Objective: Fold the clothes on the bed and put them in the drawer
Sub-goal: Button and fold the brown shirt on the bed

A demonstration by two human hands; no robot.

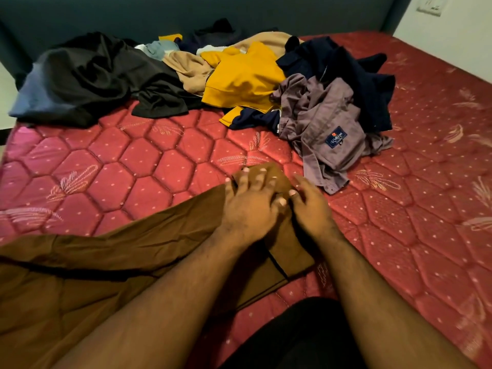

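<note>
A dark blue label (336, 137) sewn into the grey shirt (324, 121) carries pale script, too blurred to read; no other writing shows. Both forearms reach forward over the brown cloth (111, 265), which lies spread across the near left of the red mattress (149, 161); the left hand (249, 206) lies on its far end, fingers spread and pressing flat; the right hand (310, 206), just beside it, has its fingers curled at the cloth's edge, though whether they pinch it I cannot tell. Behind lies a heap: black garment (101, 75), yellow top (242, 78), beige cloth (189, 67), navy clothes (346, 70).
</note>
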